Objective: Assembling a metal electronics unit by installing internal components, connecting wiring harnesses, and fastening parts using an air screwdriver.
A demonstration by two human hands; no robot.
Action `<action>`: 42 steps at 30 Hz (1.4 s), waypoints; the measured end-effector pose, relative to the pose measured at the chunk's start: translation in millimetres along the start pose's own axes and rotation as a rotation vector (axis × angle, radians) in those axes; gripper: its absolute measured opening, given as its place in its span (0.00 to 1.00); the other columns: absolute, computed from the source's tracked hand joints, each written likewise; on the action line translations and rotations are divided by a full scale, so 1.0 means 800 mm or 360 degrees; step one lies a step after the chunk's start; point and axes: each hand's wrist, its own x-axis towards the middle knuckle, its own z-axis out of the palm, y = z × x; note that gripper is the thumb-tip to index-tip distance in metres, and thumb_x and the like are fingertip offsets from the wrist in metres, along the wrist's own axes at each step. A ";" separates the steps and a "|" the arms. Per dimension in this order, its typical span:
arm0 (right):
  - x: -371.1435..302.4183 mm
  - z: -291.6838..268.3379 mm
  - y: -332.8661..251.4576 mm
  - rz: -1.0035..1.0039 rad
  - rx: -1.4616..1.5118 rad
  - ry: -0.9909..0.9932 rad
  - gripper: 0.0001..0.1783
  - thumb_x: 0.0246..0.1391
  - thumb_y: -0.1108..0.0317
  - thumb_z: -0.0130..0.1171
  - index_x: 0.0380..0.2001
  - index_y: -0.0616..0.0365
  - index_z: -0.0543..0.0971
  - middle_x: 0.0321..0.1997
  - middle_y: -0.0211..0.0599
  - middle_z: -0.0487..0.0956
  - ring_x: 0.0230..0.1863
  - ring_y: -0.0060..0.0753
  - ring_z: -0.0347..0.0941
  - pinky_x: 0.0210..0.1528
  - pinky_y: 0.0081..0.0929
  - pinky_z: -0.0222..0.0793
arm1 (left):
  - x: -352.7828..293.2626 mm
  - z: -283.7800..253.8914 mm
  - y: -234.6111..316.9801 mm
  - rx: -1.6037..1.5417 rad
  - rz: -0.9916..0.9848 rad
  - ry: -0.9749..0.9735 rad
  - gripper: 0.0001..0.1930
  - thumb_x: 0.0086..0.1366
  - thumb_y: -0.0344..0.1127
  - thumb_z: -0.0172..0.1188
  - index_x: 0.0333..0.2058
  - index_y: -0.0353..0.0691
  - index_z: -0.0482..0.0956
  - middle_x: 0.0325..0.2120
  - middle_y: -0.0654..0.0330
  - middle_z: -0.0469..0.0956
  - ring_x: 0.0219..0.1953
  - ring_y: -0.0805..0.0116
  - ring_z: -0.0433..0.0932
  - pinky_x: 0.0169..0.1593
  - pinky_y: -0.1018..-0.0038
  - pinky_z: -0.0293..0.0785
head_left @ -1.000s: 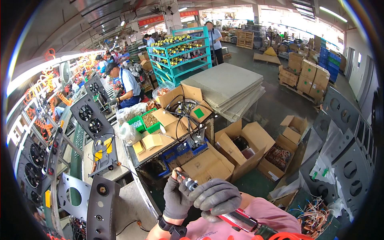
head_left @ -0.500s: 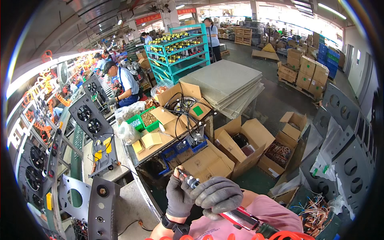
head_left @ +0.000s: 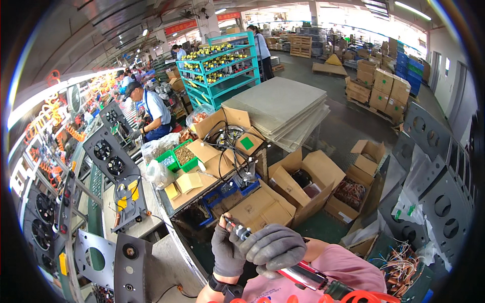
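Note:
In front of my chest I hold a red and silver air screwdriver (head_left: 312, 276), tilted with its tip toward the upper left. My right hand (head_left: 275, 246), in a grey glove, wraps round its front body. My left hand (head_left: 227, 255), gloved with bare fingertips, is closed round the tip end. Whether a screw sits on the tip is too small to tell. A red coiled air hose (head_left: 361, 297) runs along the lower edge. Left of my hands, a dark metal panel with round fittings (head_left: 130, 270) stands on the bench (head_left: 174, 257).
On the table ahead are green bins of small parts (head_left: 185, 154), a carton of black cables (head_left: 237, 117) and blue bins (head_left: 214, 198). Open cartons (head_left: 323, 166) stand on the floor. Grey perforated panels (head_left: 444, 202) lean at right. A co-worker (head_left: 156, 113) works along the line.
My view has turned slightly, shifting the background a little. Both hands keep the same hold on the screwdriver. A person by the teal rack has turned, and the co-worker at the line leans differently.

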 end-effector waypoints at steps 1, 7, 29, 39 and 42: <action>0.000 -0.002 0.000 0.0004 -0.0005 -0.0010 0.12 0.42 0.79 0.61 0.26 0.62 0.67 0.21 0.43 0.74 0.18 0.36 0.72 0.26 0.36 0.74 | 0.002 0.000 -0.001 0.0023 -0.0002 -0.0048 0.09 0.64 0.39 0.48 0.36 0.42 0.72 0.22 0.69 0.68 0.26 0.76 0.68 0.35 0.77 0.68; 0.000 -0.006 0.001 -0.0047 -0.0071 0.0095 0.11 0.42 0.79 0.61 0.23 0.63 0.67 0.19 0.43 0.73 0.17 0.36 0.72 0.24 0.37 0.74 | 0.007 0.002 -0.006 0.0136 0.0030 -0.0010 0.09 0.63 0.39 0.49 0.35 0.41 0.74 0.21 0.70 0.69 0.26 0.77 0.68 0.33 0.79 0.66; -0.002 -0.004 -0.007 0.0041 -0.0043 0.0057 0.13 0.37 0.84 0.59 0.26 0.63 0.67 0.19 0.44 0.73 0.16 0.37 0.71 0.25 0.37 0.74 | 0.001 0.010 -0.006 0.0041 -0.0003 0.0022 0.09 0.64 0.39 0.48 0.36 0.42 0.72 0.22 0.69 0.69 0.26 0.75 0.68 0.35 0.76 0.67; -0.004 0.005 -0.001 0.0024 -0.0005 0.0087 0.13 0.37 0.84 0.60 0.26 0.63 0.68 0.20 0.43 0.74 0.18 0.37 0.72 0.26 0.38 0.74 | -0.001 0.002 0.000 0.0009 -0.0021 0.0028 0.09 0.63 0.38 0.48 0.37 0.42 0.73 0.22 0.69 0.70 0.25 0.76 0.69 0.35 0.76 0.68; -0.004 0.005 -0.002 0.0040 -0.0013 0.0080 0.13 0.36 0.84 0.60 0.26 0.63 0.68 0.20 0.43 0.74 0.18 0.37 0.73 0.27 0.38 0.74 | -0.001 -0.001 0.001 0.0007 -0.0021 0.0052 0.09 0.63 0.38 0.48 0.37 0.42 0.73 0.22 0.69 0.70 0.25 0.76 0.69 0.35 0.76 0.69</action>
